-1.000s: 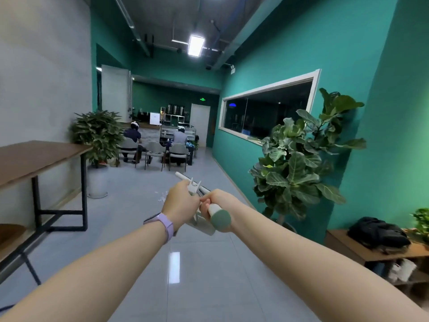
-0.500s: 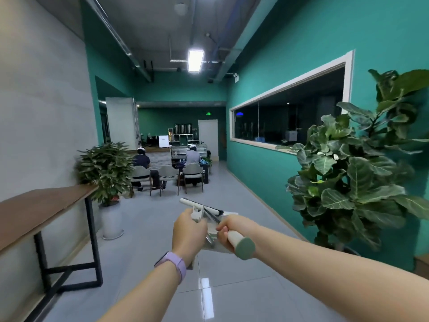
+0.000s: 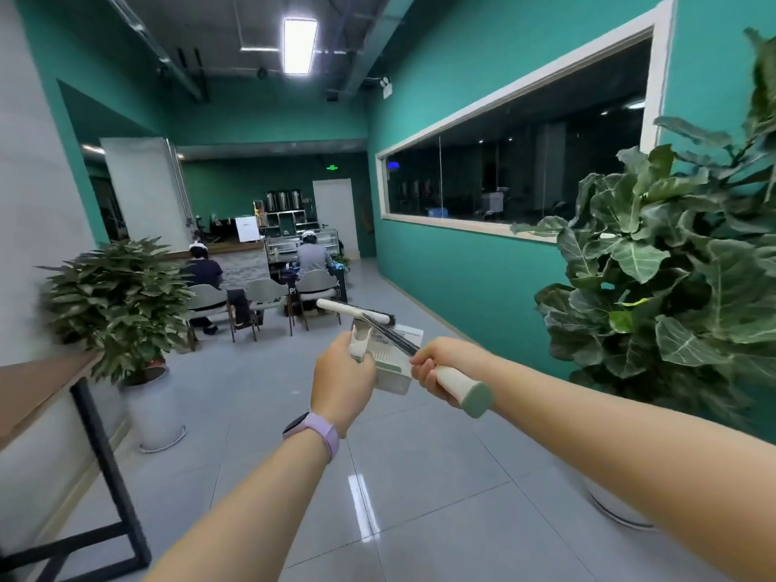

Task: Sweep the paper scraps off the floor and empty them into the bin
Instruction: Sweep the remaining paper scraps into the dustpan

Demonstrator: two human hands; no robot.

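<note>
You are standing in a teal-walled corridor, arms out ahead. Your left hand (image 3: 342,378) is curling round the pale dustpan (image 3: 392,363), gripping it near its clip, with a lilac wristband (image 3: 321,432) on that wrist. Your right hand (image 3: 436,367) is wrapping tightly round the cream grip of the broom handle (image 3: 460,388), green cap toward you; the dark shaft is running away toward 11 o'clock to the brush head (image 3: 355,311), which is lying across the dustpan's far edge. Both are being held up off the grey tiled floor (image 3: 420,497), which is glossy and reflecting the ceiling light (image 3: 299,44).

At 9 o'clock, a wooden surface (image 3: 38,388) on black legs is running along the grey wall, a potted plant (image 3: 121,296) just beyond it. At 3 o'clock, a large-leafed plant (image 3: 680,262) is standing beside a long dark window (image 3: 516,161). At 12 o'clock, well apart from you, two seated people (image 3: 313,258) are facing a counter. No scraps or bin that I can make out.
</note>
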